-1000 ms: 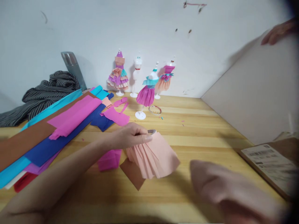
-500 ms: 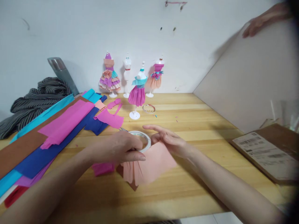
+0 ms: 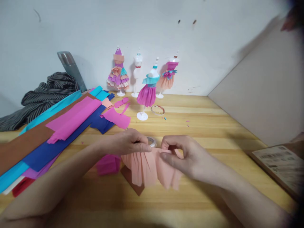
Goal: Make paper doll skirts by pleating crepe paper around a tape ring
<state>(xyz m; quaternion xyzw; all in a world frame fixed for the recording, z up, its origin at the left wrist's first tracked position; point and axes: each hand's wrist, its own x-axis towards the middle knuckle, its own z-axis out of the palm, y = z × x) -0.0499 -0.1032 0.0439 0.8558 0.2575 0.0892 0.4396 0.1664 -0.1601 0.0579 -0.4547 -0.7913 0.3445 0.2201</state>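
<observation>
A peach strip of crepe paper [image 3: 143, 171], pleated along its top edge, hangs between my two hands. My left hand [image 3: 128, 143] pinches the gathered edge on the left, thumb in front. On the right, my right hand [image 3: 190, 153] grips the same edge between thumb and bent fingers. Just behind the paper is a roll of tape [image 3: 152, 142], partly covered by my left hand and the paper. Below the paper's left side lies a brown piece [image 3: 135, 182], and a magenta piece [image 3: 108, 165] sits beside it.
Small dress forms in paper outfits, one with a magenta skirt [image 3: 146, 95], stand toward the wall. A ring-shaped band [image 3: 158, 110] lies near them. Coloured paper sheets [image 3: 73, 118], striped cloth [image 3: 51, 91] and a flask [image 3: 74, 74] fill the left. A cardboard box [image 3: 280, 167] is at right.
My right hand, with fingers extended before, has closed on the peach paper, which now hangs in folds there too. Another person's hand at upper right has mostly left the view as it shifted.
</observation>
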